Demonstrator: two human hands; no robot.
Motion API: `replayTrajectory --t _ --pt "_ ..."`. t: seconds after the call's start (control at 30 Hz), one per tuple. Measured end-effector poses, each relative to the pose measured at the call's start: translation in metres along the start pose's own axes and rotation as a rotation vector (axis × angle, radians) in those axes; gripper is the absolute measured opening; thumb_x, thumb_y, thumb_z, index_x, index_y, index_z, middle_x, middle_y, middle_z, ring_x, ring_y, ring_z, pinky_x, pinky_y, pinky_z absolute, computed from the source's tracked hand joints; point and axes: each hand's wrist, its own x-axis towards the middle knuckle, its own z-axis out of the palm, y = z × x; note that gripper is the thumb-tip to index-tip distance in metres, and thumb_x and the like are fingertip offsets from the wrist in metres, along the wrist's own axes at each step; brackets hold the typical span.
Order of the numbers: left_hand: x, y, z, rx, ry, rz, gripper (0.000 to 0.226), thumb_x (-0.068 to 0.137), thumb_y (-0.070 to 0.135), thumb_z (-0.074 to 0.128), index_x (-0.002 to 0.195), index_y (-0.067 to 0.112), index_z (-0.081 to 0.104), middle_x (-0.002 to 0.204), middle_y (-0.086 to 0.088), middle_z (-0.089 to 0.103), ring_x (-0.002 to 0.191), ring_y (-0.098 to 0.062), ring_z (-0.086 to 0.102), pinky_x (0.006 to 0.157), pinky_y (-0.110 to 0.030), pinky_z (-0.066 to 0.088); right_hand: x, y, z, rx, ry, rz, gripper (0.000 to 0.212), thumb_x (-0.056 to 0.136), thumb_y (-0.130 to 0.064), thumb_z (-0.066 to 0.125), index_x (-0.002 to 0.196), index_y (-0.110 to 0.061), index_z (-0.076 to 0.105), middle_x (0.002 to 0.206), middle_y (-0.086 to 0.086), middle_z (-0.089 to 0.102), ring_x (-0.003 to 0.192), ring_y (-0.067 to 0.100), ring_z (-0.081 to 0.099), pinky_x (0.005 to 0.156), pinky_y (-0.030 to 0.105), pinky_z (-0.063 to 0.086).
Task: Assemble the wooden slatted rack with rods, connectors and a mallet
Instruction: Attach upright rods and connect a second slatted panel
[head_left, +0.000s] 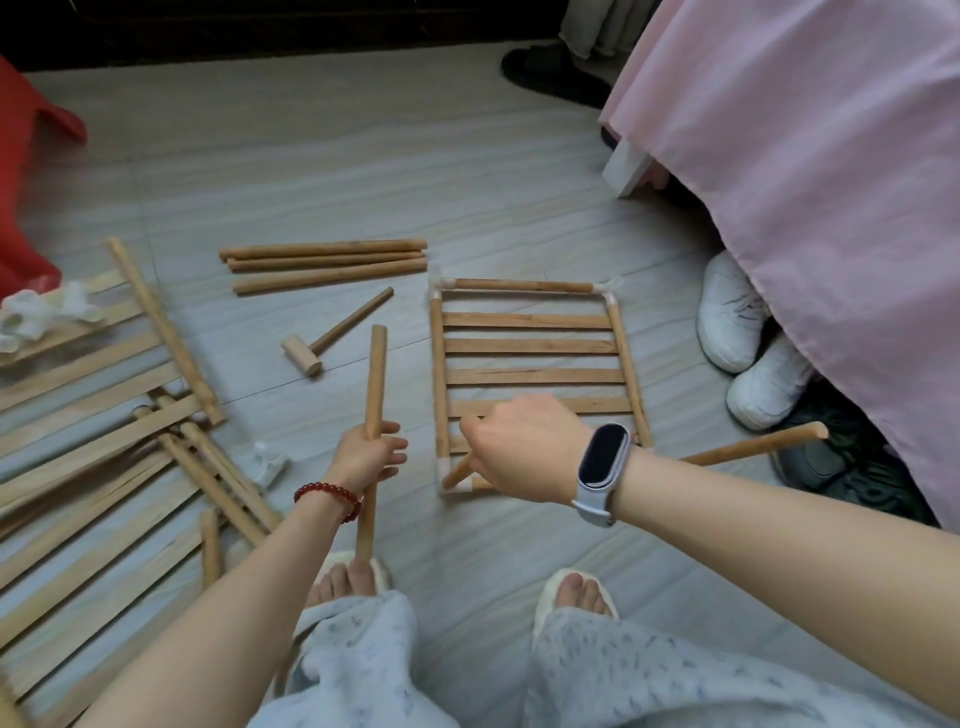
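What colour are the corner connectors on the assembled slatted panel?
White or translucent white; the head view shows the corner connectors on the slatted panel.

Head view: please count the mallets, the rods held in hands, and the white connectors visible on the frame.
Mallet: 1
Rods, one in the left hand and one in the right hand: 2
Connectors visible on the frame: 3
Total: 6
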Motion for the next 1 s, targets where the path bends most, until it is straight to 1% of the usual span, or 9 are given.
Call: replayTrajectory --t 0.1,0.23,0.4,0.5,0.6,0.7,0.87,0.93,1.0 --pt "-0.009 0.013 -0.018 -0.018 0.074 0.068 0.021 0.091 -0.001 0.048 0.110 0.005 0.056 0.088 -0.008 0.063 0.072 -0.016 0.060 0.066 -0.026 0.049 0.008 -0.008 -0.006 -0.026 -0.084 0.131 0.027 0.094 -0.020 0.045 0.068 -0.013 0.043 0.065 -0.003 0.041 0.055 0.019 0.038 0.047 0.025 0.025" --pt "-0.023 0.028 -0.033 -0.037 0.102 0.131 0.021 0.090 -0.003 0.049 0.108 0.004 0.057 0.088 -0.011 0.062 0.068 -0.015 0.058 0.063 -0.025 0.046 0.016 -0.014 -0.008 0.180 -0.270 0.239 0.034 0.094 -0.026 0.046 0.062 -0.018 0.037 0.063 -0.003 0.041 0.054 0.012 0.037 0.053 0.025 0.036" --pt "-0.037 0.028 -0.048 -0.063 0.102 0.145 0.021 0.089 -0.002 0.054 0.107 0.004 0.059 0.086 -0.009 0.063 0.070 -0.016 0.060 0.065 -0.026 0.048 0.007 -0.039 -0.002 -0.185 -0.276 0.093 0.035 0.094 -0.012 0.040 0.060 -0.015 0.031 0.061 -0.002 0.035 0.059 0.019 0.040 0.056 0.027 0.035" --pt "-0.043 0.029 -0.052 -0.046 0.103 0.163 0.020 0.089 -0.003 0.053 0.107 0.004 0.059 0.086 -0.009 0.063 0.070 -0.016 0.060 0.063 -0.025 0.048 -0.003 -0.036 0.006 -0.444 -0.300 0.001 0.034 0.098 -0.012 0.037 0.063 -0.013 0.034 0.065 -0.004 0.040 0.055 0.015 0.036 0.051 0.023 0.027" --pt "-0.047 0.032 -0.051 -0.006 0.083 0.176 0.019 0.091 -0.002 0.049 0.107 0.005 0.058 0.088 -0.009 0.064 0.071 -0.016 0.060 0.063 -0.024 0.048 -0.015 -0.010 0.010 -0.529 -0.322 0.016 0.025 0.100 -0.017 0.035 0.089 -0.014 0.058 0.087 -0.002 0.060 0.074 0.017 0.052 0.056 0.026 0.032" --pt "-0.049 0.039 -0.044 0.050 0.053 0.184 0.018 0.092 0.000 0.048 0.106 0.006 0.058 0.093 -0.011 0.065 0.076 -0.018 0.062 0.066 -0.025 0.049 -0.030 0.022 0.020 -0.555 -0.383 0.095 0.025 0.099 -0.012 0.037 0.096 -0.016 0.061 0.096 -0.001 0.065 0.087 0.018 0.060 0.053 0.025 0.029" --pt "-0.041 0.060 -0.020 0.168 -0.002 0.236 0.016 0.092 0.003 0.050 0.104 0.007 0.059 0.093 -0.009 0.067 0.078 -0.018 0.064 0.068 -0.026 0.050 -0.056 0.069 0.027 -0.324 -0.333 0.325 0.019 0.096 -0.012 0.043 0.099 -0.014 0.062 0.101 0.003 0.065 0.094 0.023 0.061 0.065 0.029 0.038" --pt "-0.036 0.068 -0.006 0.224 -0.025 0.255 0.016 0.092 0.004 0.049 0.105 0.007 0.059 0.097 -0.010 0.065 0.078 -0.018 0.063 0.068 -0.027 0.050 -0.059 0.079 0.037 -0.129 -0.300 0.443 0.016 0.095 -0.024 0.047 0.092 -0.015 0.060 0.092 0.003 0.063 0.086 0.024 0.061 0.066 0.030 0.045" --pt "-0.028 0.076 0.010 0.298 -0.054 0.271 0.016 0.093 0.005 0.050 0.107 0.008 0.058 0.100 -0.011 0.063 0.079 -0.018 0.063 0.072 -0.031 0.051 -0.057 0.087 0.050 0.166 -0.162 0.623 0.028 0.093 -0.038 0.047 0.089 -0.015 0.063 0.082 0.002 0.062 0.079 0.024 0.060 0.068 0.032 0.051"
